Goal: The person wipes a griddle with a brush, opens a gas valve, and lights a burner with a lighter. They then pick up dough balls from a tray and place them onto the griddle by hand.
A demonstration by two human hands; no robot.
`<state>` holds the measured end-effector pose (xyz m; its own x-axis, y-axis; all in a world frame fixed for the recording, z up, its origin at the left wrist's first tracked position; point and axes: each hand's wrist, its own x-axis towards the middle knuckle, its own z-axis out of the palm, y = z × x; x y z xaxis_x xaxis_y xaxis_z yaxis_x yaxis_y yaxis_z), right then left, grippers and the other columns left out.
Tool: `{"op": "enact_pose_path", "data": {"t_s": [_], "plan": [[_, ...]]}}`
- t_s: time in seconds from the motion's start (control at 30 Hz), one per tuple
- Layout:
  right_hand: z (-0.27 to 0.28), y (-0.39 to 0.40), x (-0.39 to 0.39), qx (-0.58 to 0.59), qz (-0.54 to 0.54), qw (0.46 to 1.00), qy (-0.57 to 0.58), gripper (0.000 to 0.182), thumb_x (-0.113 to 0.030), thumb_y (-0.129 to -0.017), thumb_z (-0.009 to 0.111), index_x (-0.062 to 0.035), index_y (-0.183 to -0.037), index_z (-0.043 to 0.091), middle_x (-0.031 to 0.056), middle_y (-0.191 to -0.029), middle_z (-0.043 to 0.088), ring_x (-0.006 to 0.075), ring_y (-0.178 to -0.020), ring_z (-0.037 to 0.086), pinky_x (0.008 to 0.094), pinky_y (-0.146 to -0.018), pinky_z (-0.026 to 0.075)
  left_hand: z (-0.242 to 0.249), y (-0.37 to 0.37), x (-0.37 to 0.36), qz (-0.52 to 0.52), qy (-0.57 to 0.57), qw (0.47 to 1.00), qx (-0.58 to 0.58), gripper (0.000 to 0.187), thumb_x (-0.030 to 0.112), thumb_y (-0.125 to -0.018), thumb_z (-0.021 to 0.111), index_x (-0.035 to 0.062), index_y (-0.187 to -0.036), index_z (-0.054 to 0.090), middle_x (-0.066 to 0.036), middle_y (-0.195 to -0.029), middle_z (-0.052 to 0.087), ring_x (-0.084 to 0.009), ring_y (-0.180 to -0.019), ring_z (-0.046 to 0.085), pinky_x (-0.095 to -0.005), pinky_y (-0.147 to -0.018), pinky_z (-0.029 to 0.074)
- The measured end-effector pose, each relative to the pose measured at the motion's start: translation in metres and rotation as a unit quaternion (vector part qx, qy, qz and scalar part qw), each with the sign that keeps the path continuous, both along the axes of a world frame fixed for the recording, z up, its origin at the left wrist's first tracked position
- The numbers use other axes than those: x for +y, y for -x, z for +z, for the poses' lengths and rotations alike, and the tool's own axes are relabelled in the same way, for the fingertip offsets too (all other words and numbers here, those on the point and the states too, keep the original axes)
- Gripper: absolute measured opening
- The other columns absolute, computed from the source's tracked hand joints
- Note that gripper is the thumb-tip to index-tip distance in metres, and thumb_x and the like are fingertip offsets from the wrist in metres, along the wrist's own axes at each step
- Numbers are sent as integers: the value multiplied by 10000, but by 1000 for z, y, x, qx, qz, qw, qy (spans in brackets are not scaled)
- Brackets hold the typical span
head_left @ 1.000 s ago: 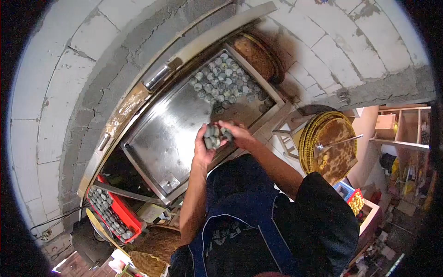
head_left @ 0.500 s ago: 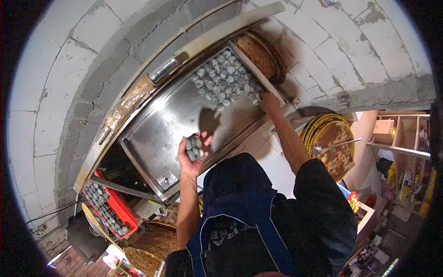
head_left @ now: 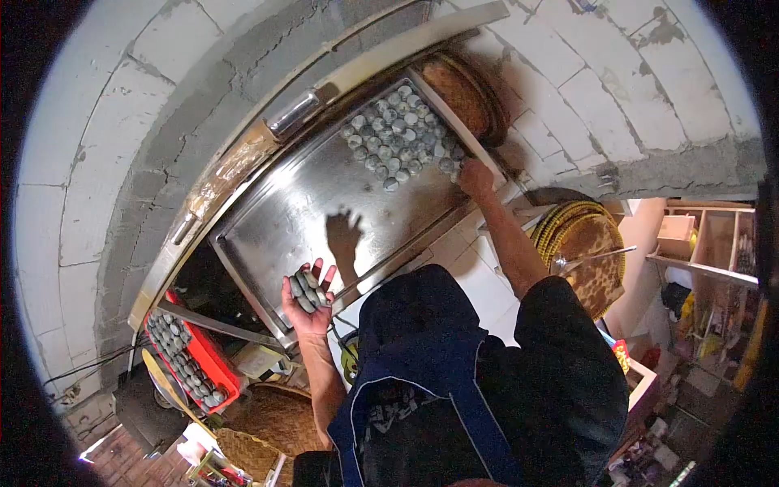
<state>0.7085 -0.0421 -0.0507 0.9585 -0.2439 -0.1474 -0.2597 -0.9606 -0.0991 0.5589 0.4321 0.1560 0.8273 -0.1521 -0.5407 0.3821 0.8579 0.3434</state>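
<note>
Several grey oval pieces (head_left: 308,292) lie in my left hand (head_left: 310,304), palm up with its fingers curled loosely round them, over the near left edge of the metal tray (head_left: 276,219). At the tray's right side, my right hand (head_left: 477,178) has its fingers bent down beside a cluster of grey round pieces (head_left: 398,138). Whatever its fingertips may hold is hidden. The cluster covers the tray's far right part, set in close rows.
At the lower left, a red crate (head_left: 211,365) holds more grey pieces. Woven baskets (head_left: 276,422) stand below it. Round yellow-rimmed trays (head_left: 588,252) are at the right, and another round woven tray (head_left: 454,97) leans behind the metal tray.
My left hand has moved left and slightly down with its grey pieces, and its shadow has shifted left on the tray. My right hand stays near the same spot.
</note>
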Motion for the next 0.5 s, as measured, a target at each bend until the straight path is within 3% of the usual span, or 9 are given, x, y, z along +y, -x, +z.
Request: {"op": "enact_pose_path", "data": {"t_s": [0.03, 0.1, 0.2, 0.33, 0.43, 0.5], "plan": [[-6, 2, -2, 0, 0, 1000, 0, 263, -279, -841, 634, -38, -929, 694, 165, -947, 685, 342, -869, 675, 444, -742, 552, 0, 1, 1, 0, 0, 1000, 0, 504, 514, -927, 527, 81, -1180, 578, -118, -1295, 580, -382, -1218, 532, -373, -652, 590], [-26, 5, -9, -177, 161, 949, -206, 354, -276, -797, 687, -30, -1051, 685, 156, -907, 695, 350, -805, 671, 427, -708, 546, 1, 4, 3, 14, -3, 1000, 4, 501, 515, -926, 527, 83, -1173, 584, -113, -1278, 589, -377, -1190, 552, -368, -636, 585], [15, 2, 24, -79, 110, 960, -244, 491, -265, -734, 767, -67, -1156, 610, 132, -1000, 683, 333, -933, 666, 441, -819, 522, -8, 7, 9, 20, 26, 999, 3, 508, 512, -931, 525, 81, -1195, 583, -132, -1315, 570, -389, -1218, 536, -406, -643, 586], [23, -12, 41, 32, 48, 983, -175, 522, -255, -746, 764, -54, -1197, 597, 145, -1074, 672, 332, -1002, 648, 453, -847, 513, -4, 10, 11, 24, 22, 999, 9, 509, 510, -934, 518, 83, -1205, 579, -138, -1329, 563, -393, -1229, 529, -415, -654, 587], [12, -5, 46, -8, 14, 981, -191, 512, -251, -807, 737, -25, -1247, 607, 184, -1048, 682, 341, -952, 658, 433, -824, 525, -1, 10, 13, 26, 18, 999, -1, 504, 508, -935, 516, 88, -1207, 577, -137, -1326, 566, -392, -1228, 528, -411, -654, 586], [2, -2, 51, -148, 79, 983, -68, 534, -311, -815, 747, -42, -1255, 608, 175, -1006, 698, 327, -927, 678, 432, -799, 545, -1, 12, 13, 40, 28, 999, -6, 503, 508, -934, 516, 93, -1211, 576, -139, -1322, 569, -393, -1226, 529, -413, -657, 587]]}}
